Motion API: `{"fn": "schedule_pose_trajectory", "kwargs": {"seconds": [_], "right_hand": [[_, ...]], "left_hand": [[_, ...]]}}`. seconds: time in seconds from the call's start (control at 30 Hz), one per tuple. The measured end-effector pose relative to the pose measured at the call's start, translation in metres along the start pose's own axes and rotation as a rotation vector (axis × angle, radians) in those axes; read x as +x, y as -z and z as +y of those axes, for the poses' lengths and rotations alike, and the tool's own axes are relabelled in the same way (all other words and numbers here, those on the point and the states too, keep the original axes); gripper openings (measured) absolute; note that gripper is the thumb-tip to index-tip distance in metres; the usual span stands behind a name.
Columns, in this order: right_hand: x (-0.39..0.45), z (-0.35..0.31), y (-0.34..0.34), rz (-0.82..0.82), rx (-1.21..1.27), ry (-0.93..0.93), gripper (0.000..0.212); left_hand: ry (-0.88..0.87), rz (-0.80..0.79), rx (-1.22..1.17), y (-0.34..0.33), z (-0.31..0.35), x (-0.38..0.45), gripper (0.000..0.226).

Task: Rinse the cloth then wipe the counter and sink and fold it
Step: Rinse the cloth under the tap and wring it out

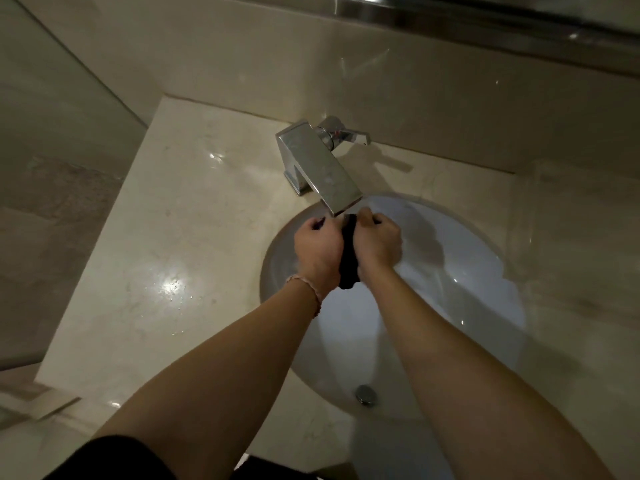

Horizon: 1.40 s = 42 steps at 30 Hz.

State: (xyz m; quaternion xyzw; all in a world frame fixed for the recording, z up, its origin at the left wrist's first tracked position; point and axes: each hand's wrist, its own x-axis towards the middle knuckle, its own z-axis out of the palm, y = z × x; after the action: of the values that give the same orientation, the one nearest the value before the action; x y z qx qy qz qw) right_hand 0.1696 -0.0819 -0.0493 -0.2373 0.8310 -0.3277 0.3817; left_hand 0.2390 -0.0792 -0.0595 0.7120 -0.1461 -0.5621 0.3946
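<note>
The pale stone counter [166,258] wraps round the sink [460,306], reaching well to its left, with beads of water shining on it. The sink itself, an oval white basin, has its drain plug [366,394] at the near wall. At the sink's far rim stands the square chrome tap [320,166], its spout jutting over the basin. Directly under that spout, above the sink, the left hand [318,249] and right hand [377,244] meet, fingers of both curled tight around the dark cloth [349,261], which is bunched between them with its tail hanging down. This looks like the rinsing or wringing step; whether water runs cannot be told. Done well, the cloth stays under the spout, squeezed repeatedly, drips falling inside the sink.
</note>
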Motion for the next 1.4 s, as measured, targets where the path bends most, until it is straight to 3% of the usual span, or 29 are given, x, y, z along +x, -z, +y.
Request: {"fn": "schedule_pose_trajectory", "kwargs": {"seconds": [0.07, 0.2, 0.37, 0.5, 0.7, 0.77, 0.83, 1.0, 1.1, 1.2, 1.4], "right_hand": [[-0.017, 0.0, 0.0, -0.079, 0.068, 0.028, 0.03], [-0.031, 0.004, 0.002, -0.051, 0.109, 0.108, 0.034], [0.004, 0.0, 0.004, 0.055, -0.031, 0.121, 0.031], [0.013, 0.0, 0.007, 0.037, -0.108, 0.089, 0.034], [-0.04, 0.007, -0.01, -0.082, 0.063, 0.139, 0.034], [-0.043, 0.009, -0.011, -0.063, 0.134, 0.106, 0.031], [-0.026, 0.005, -0.009, -0.01, 0.059, 0.07, 0.029], [0.002, -0.006, 0.0, 0.038, -0.06, 0.098, 0.027], [-0.013, -0.008, -0.006, -0.036, 0.027, 0.093, 0.035], [-0.029, -0.002, -0.008, -0.126, 0.145, 0.148, 0.035], [0.01, 0.005, 0.01, 0.016, -0.012, 0.066, 0.034]], "left_hand": [[0.032, 0.086, -0.009, 0.003, 0.003, 0.005, 0.024], [0.047, 0.059, 0.037, 0.006, 0.0, 0.014, 0.025], [0.083, -0.026, 0.051, -0.005, -0.006, 0.007, 0.026], [0.123, -0.061, 0.078, -0.005, -0.005, 0.008, 0.024], [0.028, -0.061, 0.066, 0.021, 0.001, 0.025, 0.019], [0.076, -0.045, 0.031, 0.021, -0.004, 0.023, 0.02], [0.152, -0.031, -0.024, 0.013, -0.005, 0.014, 0.022], [0.107, -0.035, -0.031, 0.0, -0.001, 0.007, 0.031], [0.067, 0.02, -0.014, 0.007, 0.008, 0.016, 0.025], [0.015, -0.06, 0.064, 0.017, 0.012, 0.022, 0.024], [0.111, -0.047, 0.014, -0.007, -0.006, -0.004, 0.03]]}}
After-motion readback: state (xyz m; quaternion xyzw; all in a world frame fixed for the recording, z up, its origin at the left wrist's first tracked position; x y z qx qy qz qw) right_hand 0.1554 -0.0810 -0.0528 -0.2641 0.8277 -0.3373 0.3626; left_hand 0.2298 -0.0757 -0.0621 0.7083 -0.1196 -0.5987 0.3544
